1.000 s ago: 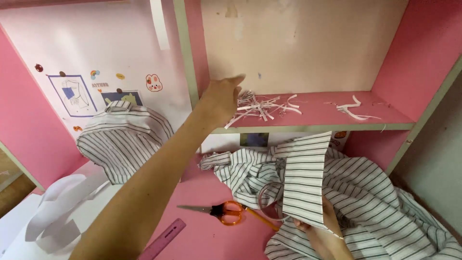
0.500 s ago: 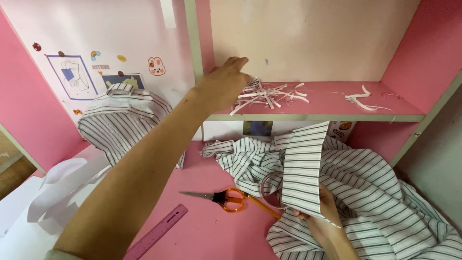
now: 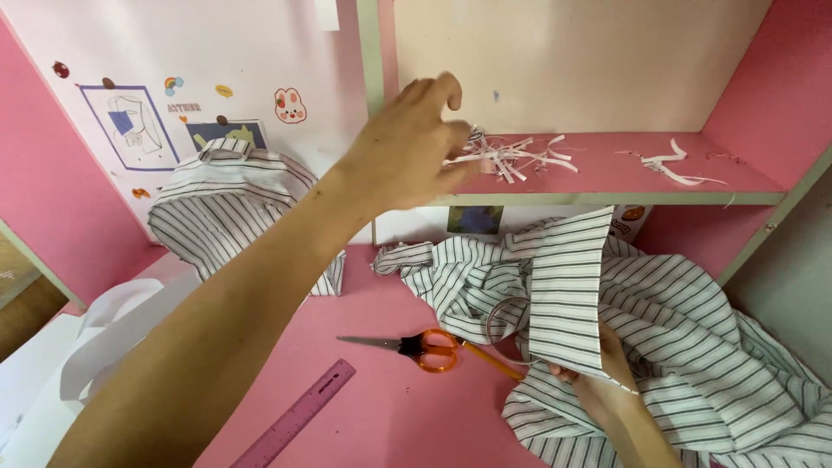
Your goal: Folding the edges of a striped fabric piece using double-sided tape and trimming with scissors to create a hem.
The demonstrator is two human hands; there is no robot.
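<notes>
Reaching up with the left hand (image 3: 407,147), fingers loosely pinched right at the pile of thin paper strips (image 3: 511,156) on the pink shelf (image 3: 607,178) in the upper middle of the frame. It's blurry, so I can't tell whether that grip actually has a strip or is just touching the pile. My take: go for one strip near its end and lift gently, since they're tangled and a big grab would drag the whole heap off the edge.

Going left to right: a folded striped shirt (image 3: 230,204) leans against the white wall at upper left, under small stickers, namely a blue-outlined rectangular drawing (image 3: 126,126), a little rainbow, a bunny-shaped one (image 3: 292,105) and a few dots. White paper bag handles (image 3: 121,321) sit at lower left. On the pink counter (image 3: 390,407) lie a purple ruler (image 3: 299,420) and orange-handled scissors (image 3: 416,348), blades pointing left.

Lower right, the right hand (image 3: 598,377) is closed on a folded panel of striped fabric (image 3: 568,290), holding it upright over the rumpled striped cloth (image 3: 693,347). Keep that steady so the fold doesn't slip.

Below the shelf, behind the cloth, there's a small bluish picture card (image 3: 475,218) and a box corner with an orange spot (image 3: 631,217). A few loose strips (image 3: 672,169) lie further right on the shelf.
</notes>
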